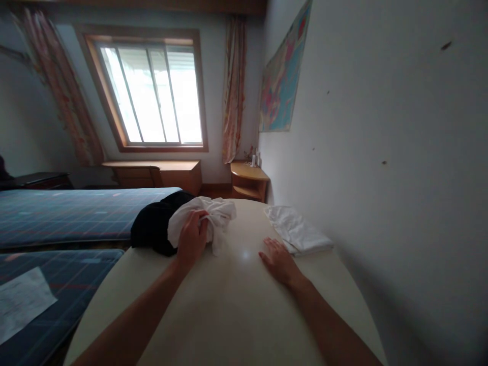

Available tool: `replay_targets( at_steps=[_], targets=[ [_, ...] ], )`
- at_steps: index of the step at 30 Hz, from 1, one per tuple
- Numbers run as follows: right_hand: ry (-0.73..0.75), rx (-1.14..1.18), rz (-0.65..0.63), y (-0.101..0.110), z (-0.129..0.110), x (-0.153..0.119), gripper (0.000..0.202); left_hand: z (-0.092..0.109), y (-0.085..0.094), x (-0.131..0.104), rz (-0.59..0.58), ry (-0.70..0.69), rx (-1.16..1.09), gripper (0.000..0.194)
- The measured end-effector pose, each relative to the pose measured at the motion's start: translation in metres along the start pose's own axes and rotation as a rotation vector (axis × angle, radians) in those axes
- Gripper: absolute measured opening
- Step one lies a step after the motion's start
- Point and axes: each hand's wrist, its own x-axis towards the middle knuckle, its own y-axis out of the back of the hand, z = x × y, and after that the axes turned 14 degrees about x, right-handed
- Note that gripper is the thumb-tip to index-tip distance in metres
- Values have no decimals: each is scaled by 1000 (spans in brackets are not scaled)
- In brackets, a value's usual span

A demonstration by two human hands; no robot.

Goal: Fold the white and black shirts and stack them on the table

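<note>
A crumpled white cloth (223, 209) lies at the far left of the round cream table (236, 315), partly over a bunched black cloth (150, 226). My left hand (193, 236) is closed on the white cloth, fingers bent into its folds. On the right side of the table lies a flatter, folded white cloth (301, 231). Next to its near left edge my right hand (280, 260) rests on the tabletop, palm down with the fingers spread, holding nothing.
Two mattresses with blue plaid covers (76, 213) are on the left, the nearer one bearing a paper sheet (25, 302). A wall runs along the right. Beyond the table stand a low desk (179, 175) and a corner shelf (249, 175).
</note>
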Motion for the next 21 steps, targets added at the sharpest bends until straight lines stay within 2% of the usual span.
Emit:
replay_targets(
  at_steps=[4,7,10,12,15,18,20,21],
  targets=[
    [124,296,80,14,-8,-8,66,35,-13,-47,-190,-59,-139,16],
    [313,401,-10,21,-14,-16,68,43,-21,-79,-342,-136,-169,15],
    [424,359,-121,18,-19,-20,69,39,-20,-95,-436,-241,-178,15],
    [430,328,-160,15,-23,-20,51,34,-16,-96,-440,-276,-176,14],
    [405,346,-160,15,-28,-18,20,24,-11,-91,-322,-267,-94,22],
    [335,386,-75,26,-27,-20,13,13,-13,-86,-214,-175,50,43],
    [293,415,7,37,-22,-23,9,8,-17,-88,-265,-121,88,50],
    [289,434,52,43,-20,-25,8,7,-19,-89,-316,-115,81,47]
  ],
)
